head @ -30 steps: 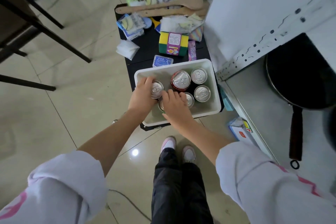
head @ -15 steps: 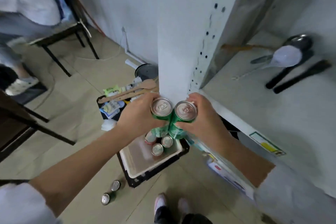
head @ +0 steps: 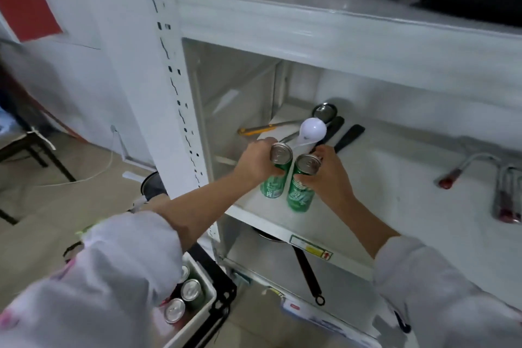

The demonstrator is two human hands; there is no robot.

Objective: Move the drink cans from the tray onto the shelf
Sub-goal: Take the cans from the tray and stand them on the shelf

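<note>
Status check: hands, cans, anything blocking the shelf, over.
Left hand and right hand each grip a green drink can, at the white metal shelf front. White plastic ladle lies just behind. More silver-topped cans in tray.

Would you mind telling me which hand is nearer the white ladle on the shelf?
Left. The left hand is just below-left of the white ladle; the right hand sits lower, toward the shelf's front.

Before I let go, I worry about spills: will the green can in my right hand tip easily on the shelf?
Probably somewhat: the green can is tall and narrow. Its smooth sides may slip. Its weight cannot be judged.
</note>
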